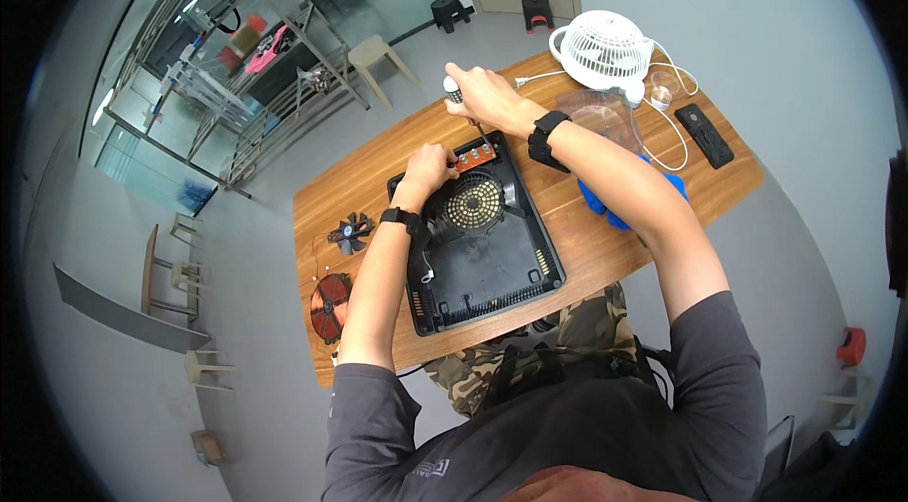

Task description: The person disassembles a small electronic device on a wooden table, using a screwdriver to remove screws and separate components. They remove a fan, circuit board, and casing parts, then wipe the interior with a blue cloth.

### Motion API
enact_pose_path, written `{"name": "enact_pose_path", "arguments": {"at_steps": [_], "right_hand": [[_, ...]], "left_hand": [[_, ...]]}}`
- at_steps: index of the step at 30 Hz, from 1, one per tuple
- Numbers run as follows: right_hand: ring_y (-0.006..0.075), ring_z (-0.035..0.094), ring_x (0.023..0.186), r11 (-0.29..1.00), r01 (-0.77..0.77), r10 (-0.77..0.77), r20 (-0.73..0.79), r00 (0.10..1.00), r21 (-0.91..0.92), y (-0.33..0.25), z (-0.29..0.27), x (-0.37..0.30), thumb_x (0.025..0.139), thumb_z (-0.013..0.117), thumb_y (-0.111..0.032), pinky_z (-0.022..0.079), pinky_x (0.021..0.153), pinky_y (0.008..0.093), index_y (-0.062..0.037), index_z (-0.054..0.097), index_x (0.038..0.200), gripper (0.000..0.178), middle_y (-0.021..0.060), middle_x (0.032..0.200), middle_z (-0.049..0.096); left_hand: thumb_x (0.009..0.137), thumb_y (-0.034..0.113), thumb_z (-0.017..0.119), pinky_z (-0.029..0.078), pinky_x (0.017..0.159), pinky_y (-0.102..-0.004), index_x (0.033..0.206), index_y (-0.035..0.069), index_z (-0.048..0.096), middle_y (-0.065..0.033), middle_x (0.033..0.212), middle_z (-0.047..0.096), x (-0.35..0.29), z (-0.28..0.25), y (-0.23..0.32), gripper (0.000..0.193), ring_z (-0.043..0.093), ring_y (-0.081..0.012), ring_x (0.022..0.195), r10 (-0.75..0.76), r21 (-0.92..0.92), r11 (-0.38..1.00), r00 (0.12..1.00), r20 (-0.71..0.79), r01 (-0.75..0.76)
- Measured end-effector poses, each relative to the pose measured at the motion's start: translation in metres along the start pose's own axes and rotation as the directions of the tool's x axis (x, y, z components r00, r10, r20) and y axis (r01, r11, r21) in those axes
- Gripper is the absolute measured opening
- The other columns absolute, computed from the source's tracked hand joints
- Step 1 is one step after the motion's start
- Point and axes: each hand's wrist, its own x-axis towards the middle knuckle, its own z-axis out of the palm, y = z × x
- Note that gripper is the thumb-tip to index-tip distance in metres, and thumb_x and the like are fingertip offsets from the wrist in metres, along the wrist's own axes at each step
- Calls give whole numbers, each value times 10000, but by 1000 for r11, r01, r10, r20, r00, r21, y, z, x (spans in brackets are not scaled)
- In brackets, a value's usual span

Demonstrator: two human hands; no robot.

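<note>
An opened black plastic induction-cooker housing [482,247] is lying near the middle of the wooden worktop [586,247], its inside facing up. The left hand [430,166] is pressing on the housing's far left corner beside a small orange circuit board [475,157], fingers curled together against it. The right hand [482,94] is gripping a screwdriver with a pale handle [454,89], fingers clamped round it, tip pointing down at the board. Judging by this, dismantling is well under way: a round copper coil [330,305] and small black fan [352,233] are already lying out by the worktop's left edge (wires trailing), while the board is still seated. A white desk fan [603,50] is standing at the far right corner.
</note>
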Motion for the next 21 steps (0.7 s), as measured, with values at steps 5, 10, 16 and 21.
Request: {"name": "enact_pose_path", "arguments": {"at_steps": [5, 10, 16, 21], "right_hand": [[487, 671, 841, 1000, -28, 28, 14, 1000, -1, 1, 5, 2, 863, 738, -231, 563, 700, 532, -21, 476, 1085, 402, 268, 840, 682], [484, 677, 850, 999, -35, 36, 13, 999, -17, 1, 3, 5, 862, 742, -229, 570, 706, 530, -24, 484, 1075, 392, 265, 846, 689], [479, 681, 846, 999, -39, 39, 10, 999, 1, 1, 1, 6, 857, 749, -231, 572, 714, 523, -28, 490, 1075, 395, 261, 851, 693], [477, 680, 860, 999, -42, 42, -2, 999, 1, 5, 3, 3, 853, 751, -235, 571, 724, 525, -30, 499, 1067, 389, 257, 864, 694]], "left_hand": [[734, 175, 860, 564, 849, -425, 1044, 64, 780, -167, 990, 755, 0, -3, 1, 338, 720, -339, 935, 10, 15, 1000, 1000, 12, -11], [735, 177, 859, 565, 849, -426, 1039, 63, 782, -169, 998, 754, -1, -2, 0, 334, 719, -342, 942, 14, 3, 1000, 1000, -1, -14], [712, 181, 873, 564, 869, -433, 1045, 100, 788, -166, 995, 753, 0, -2, 0, 353, 712, -346, 972, -20, -9, 1000, 1000, 24, 20], [729, 181, 862, 565, 824, -429, 1020, 67, 782, -171, 973, 752, 2, -1, -1, 322, 720, -347, 923, 14, -3, 1000, 1000, 10, -14]]}}
